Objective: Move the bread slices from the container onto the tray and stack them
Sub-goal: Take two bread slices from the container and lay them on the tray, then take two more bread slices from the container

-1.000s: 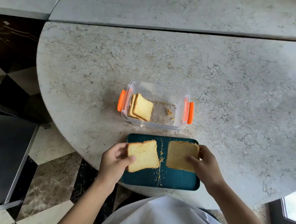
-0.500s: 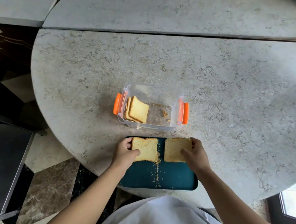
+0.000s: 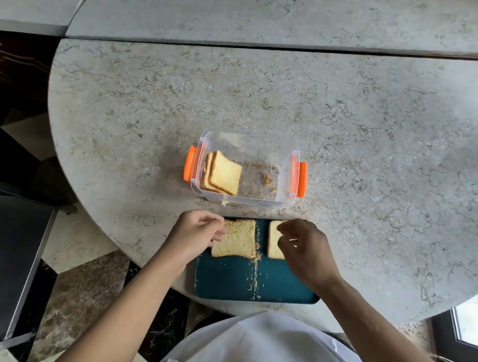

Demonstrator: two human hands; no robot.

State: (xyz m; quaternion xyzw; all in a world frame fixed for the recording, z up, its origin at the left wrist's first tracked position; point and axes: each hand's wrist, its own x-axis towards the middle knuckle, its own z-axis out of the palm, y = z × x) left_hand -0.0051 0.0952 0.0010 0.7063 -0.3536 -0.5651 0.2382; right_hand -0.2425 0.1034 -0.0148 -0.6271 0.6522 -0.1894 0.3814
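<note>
1. Slices: two lie flat side by side on the tray (image 3: 246,287), left slice (image 3: 235,237) and right slice (image 3: 273,243); more lean in the container (image 3: 250,148) on the bench (image 3: 388,172).
2. Left hand (image 3: 195,233): grip loosely curled, empty, at the left slice's edge.
3. Right hand (image 3: 304,252): grip loosely curled, empty, over the right slice.

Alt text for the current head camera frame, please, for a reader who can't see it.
Two bare hands, left hand and right hand, hover over two bread slices lying side by side on a teal tray. Behind it, a clear container with orange latches holds more slices leaning at its left end.
</note>
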